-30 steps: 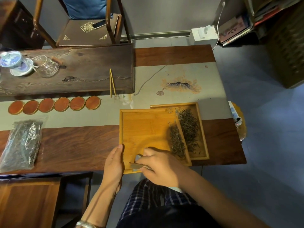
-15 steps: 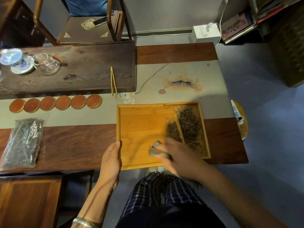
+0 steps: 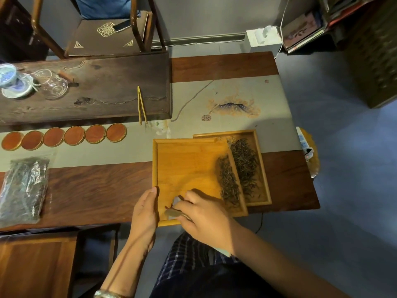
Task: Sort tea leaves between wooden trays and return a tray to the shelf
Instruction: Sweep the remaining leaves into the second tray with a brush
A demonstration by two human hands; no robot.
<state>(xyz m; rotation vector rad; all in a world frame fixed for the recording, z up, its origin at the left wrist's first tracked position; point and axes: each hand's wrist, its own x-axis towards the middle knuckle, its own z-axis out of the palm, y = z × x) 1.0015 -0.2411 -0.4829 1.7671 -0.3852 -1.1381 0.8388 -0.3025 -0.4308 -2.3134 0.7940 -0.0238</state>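
Two light wooden trays lie at the table's near edge. The larger tray overlaps the left side of a second tray, its right edge tilted over it. A strip of dark tea leaves lies along the large tray's right edge, and a bigger heap of leaves sits in the second tray. My left hand grips the large tray's near-left edge. My right hand holds a small flat scoop over the tray's near-left corner.
A bag of tea leaves lies at the left. Several round coasters line the runner. Bamboo tongs rest on a dark tea board with a glass pitcher and lidded cup. A chair stands behind.
My right hand swept the scoop right toward the leaves, then came back to the tray's near-left corner. The large tray's right edge now sits tilted over the second tray again.
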